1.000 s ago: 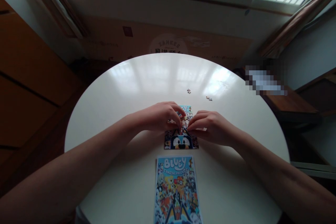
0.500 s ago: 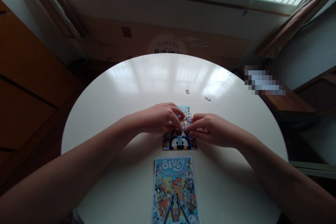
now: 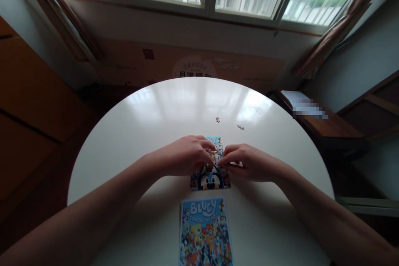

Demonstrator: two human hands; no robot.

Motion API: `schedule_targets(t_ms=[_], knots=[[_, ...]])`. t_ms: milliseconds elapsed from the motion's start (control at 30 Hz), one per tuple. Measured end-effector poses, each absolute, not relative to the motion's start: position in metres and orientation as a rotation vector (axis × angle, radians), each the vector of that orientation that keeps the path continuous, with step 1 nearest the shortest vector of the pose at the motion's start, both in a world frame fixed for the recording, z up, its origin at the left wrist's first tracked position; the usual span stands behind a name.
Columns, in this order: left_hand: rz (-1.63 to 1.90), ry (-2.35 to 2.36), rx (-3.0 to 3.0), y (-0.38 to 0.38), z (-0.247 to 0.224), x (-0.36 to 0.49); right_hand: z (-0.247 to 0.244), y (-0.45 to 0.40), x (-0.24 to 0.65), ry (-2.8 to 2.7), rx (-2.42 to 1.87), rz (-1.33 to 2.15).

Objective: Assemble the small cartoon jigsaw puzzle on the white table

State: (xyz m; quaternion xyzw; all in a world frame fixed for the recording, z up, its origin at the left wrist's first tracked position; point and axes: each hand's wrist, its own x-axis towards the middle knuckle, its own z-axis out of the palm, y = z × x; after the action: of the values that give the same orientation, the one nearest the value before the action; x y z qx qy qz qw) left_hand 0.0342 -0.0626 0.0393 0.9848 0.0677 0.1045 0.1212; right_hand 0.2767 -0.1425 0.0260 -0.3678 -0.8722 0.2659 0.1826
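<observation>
A colourful jigsaw puzzle (image 3: 210, 181) lies on the white round table, a blue dog face along its near edge. My left hand (image 3: 196, 154) rests over its left side, fingers bent down onto the middle; whatever is under the fingertips is hidden. From the right, my right hand (image 3: 245, 162) reaches the puzzle's right edge with thumb and fingers drawn together. Anything between those fingertips is too small to make out. Closer to me lies a printed picture sheet (image 3: 205, 232) reading "Bluey Fanzine Project".
Beyond the puzzle, small loose pieces lie on the table, one cluster (image 3: 217, 119) behind it and another (image 3: 240, 127) to the right. The white table (image 3: 124, 133) has a curved far edge. A wooden bench (image 3: 330, 124) with white paper stands at the right.
The view has tilted up, so the table and puzzle sit lower and more of the window shows. Both hands stay at the puzzle with only slight finger movement.
</observation>
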Motion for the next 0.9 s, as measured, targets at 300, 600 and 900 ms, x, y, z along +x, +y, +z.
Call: schedule_targets(t_ms=[300, 600, 900], knots=[[0.288, 0.186, 2.823, -0.058, 0.033, 0.033, 0.024, -0.143, 0.273, -2.412, -1.105, 0.740], [0.268, 0.216, 2.786, -0.060, 0.034, 0.033, 0.035, -0.058, 0.291, -2.093, -1.862, 0.353], [0.824, 0.401, 2.640, -0.034, 0.026, 0.027, 0.026, -0.006, 0.277, -1.955, -2.117, 0.351]])
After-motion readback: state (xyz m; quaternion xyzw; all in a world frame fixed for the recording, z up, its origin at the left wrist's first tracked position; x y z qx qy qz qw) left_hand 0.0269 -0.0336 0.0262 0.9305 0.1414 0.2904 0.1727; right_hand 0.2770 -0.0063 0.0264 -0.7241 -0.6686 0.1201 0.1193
